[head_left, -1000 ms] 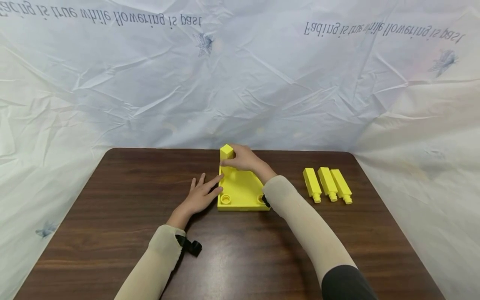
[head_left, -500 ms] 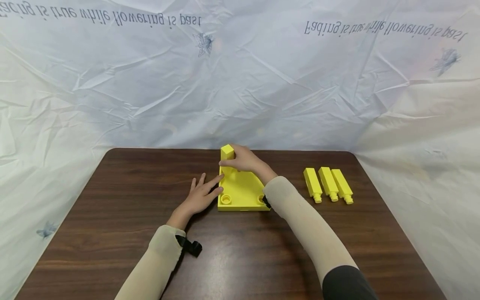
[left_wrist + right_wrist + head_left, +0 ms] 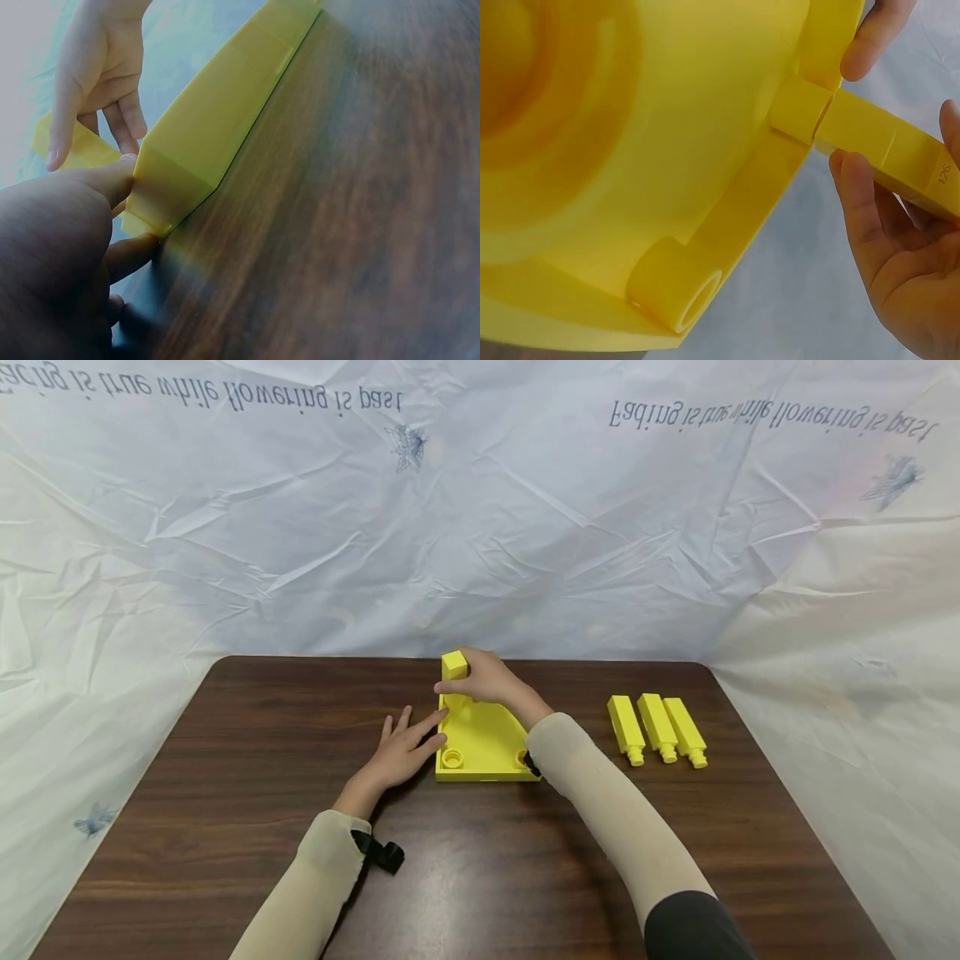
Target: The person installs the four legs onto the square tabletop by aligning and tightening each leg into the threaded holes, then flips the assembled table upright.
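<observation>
A yellow tabletop-like base [image 3: 486,739] with raised rims and round corner sockets lies on the table. My right hand [image 3: 491,679] pinches a yellow square leg [image 3: 454,667] that stands upright at the base's far left corner. In the right wrist view the leg [image 3: 889,142] meets a corner socket [image 3: 799,109], its end hidden there; the number 126 shows on its side. My left hand [image 3: 401,753] has its fingers spread, the tips touching the base's left edge. The left wrist view shows the thumb and a finger against the base's side [image 3: 217,112].
Three more yellow legs [image 3: 656,728] with narrow stepped ends lie side by side at the right of the brown wooden table [image 3: 225,860]. A near-left socket [image 3: 452,759] on the base shows its hole. White printed cloth [image 3: 480,543] hangs behind the table.
The leg has turned a little in my right hand, its top face now showing a different angle. My right thumb has shifted slightly left. The left hand has stayed in place.
</observation>
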Demonstrator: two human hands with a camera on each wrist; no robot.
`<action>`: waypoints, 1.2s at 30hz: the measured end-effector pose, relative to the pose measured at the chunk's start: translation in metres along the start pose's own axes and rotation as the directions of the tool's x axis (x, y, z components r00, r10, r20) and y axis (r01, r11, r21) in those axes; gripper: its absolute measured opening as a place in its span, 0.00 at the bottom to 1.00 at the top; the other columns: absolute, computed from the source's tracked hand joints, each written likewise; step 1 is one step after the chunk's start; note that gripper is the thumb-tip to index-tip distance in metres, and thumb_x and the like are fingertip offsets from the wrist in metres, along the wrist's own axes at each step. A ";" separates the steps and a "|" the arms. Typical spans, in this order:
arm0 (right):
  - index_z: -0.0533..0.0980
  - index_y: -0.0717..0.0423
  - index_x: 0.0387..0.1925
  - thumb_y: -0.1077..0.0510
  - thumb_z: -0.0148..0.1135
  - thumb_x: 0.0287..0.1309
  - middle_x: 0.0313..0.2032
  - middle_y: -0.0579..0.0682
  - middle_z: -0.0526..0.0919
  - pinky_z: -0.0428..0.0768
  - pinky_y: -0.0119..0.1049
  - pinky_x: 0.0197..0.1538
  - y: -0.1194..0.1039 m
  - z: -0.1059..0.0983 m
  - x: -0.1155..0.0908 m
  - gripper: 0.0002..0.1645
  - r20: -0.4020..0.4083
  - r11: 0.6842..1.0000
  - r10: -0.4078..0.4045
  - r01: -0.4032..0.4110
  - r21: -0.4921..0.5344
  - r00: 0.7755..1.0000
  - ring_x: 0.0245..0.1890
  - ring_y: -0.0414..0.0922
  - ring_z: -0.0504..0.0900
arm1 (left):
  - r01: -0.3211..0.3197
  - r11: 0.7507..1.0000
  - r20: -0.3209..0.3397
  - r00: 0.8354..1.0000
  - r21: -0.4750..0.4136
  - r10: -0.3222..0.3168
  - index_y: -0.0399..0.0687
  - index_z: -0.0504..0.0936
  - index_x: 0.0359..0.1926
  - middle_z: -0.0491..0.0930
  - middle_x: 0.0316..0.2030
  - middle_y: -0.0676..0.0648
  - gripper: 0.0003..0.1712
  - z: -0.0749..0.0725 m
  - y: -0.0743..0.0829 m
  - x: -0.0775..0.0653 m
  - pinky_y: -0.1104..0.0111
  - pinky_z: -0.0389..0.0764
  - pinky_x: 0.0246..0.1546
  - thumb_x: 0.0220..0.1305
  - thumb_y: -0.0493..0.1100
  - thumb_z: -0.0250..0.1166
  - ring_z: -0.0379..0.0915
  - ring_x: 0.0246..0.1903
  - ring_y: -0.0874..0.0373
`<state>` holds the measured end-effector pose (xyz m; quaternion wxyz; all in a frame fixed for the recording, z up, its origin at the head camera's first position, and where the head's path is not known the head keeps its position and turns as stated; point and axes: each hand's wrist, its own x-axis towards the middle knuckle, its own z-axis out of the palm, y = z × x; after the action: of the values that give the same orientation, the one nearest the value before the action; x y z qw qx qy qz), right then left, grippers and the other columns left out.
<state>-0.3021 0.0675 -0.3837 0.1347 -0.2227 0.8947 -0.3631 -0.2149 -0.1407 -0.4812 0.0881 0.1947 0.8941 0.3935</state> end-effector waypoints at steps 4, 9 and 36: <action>0.76 0.52 0.49 0.41 0.74 0.66 0.39 0.53 0.81 0.83 0.41 0.37 -0.001 0.000 0.000 0.24 -0.006 1.000 0.004 -0.004 -0.013 1.000 0.34 0.51 0.82 | 0.001 1.000 0.002 1.000 0.000 -0.001 0.57 0.58 0.84 0.60 0.79 0.40 0.36 0.000 0.000 0.000 0.37 0.18 0.75 0.85 0.61 0.48 0.22 0.82 0.34; 0.77 0.52 0.46 0.40 0.75 0.64 0.38 0.53 0.82 0.83 0.41 0.37 0.001 0.000 0.002 0.24 -0.010 0.999 0.012 -0.012 -0.036 1.000 0.33 0.50 0.82 | 0.007 1.000 0.007 1.000 0.001 -0.007 0.57 0.58 0.84 0.60 0.80 0.40 0.36 0.001 0.001 0.000 0.37 0.18 0.75 0.84 0.61 0.48 0.23 0.82 0.34; 0.75 0.53 0.58 0.51 0.67 0.73 0.45 0.53 0.83 0.87 0.51 0.46 0.005 0.000 -0.001 0.19 0.073 1.000 -0.019 0.020 -0.010 0.997 0.42 0.57 0.87 | 0.004 1.000 -0.006 1.000 0.009 -0.004 0.57 0.57 0.85 0.59 0.80 0.40 0.37 0.001 -0.001 0.000 0.36 0.19 0.75 0.84 0.63 0.47 0.23 0.82 0.34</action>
<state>-0.3032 0.0714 -0.3870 0.1627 -0.2452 0.8889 -0.3511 -0.2151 -0.1403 -0.4824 0.0855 0.1921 0.8965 0.3899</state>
